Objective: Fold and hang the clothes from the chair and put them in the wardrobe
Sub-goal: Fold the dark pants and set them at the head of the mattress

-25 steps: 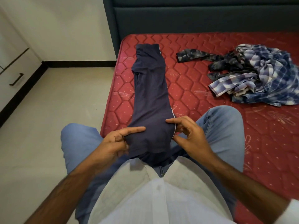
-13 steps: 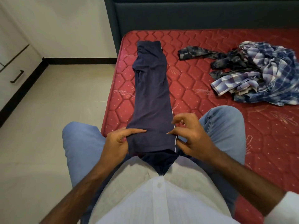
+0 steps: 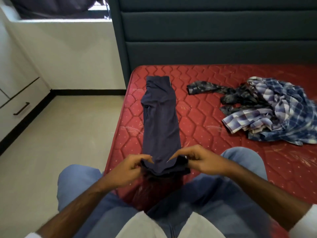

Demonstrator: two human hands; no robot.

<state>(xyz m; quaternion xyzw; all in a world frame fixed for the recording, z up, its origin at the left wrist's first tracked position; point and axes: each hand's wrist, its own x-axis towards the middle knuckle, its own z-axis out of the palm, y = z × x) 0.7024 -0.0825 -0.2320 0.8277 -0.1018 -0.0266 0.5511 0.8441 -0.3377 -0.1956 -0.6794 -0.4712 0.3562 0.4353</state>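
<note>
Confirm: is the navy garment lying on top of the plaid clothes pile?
No: the navy garment lies stretched on bare red mattress, apart from the plaid clothes pile.

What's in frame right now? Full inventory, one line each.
navy trousers: 1, dark navy, laid lengthwise near the mattress's left edge, near end pinched in both hands
crumpled clothes pile: 1 heap, blue-white checks and dark print, right side of mattress
mattress: 1, red quilted
headboard: 1, dark teal, behind the mattress
drawer unit: 1, white with black handle, far left
floor: beige, left of the bed
left hand: gripping trousers' near end
right hand: gripping trousers' near end
</note>
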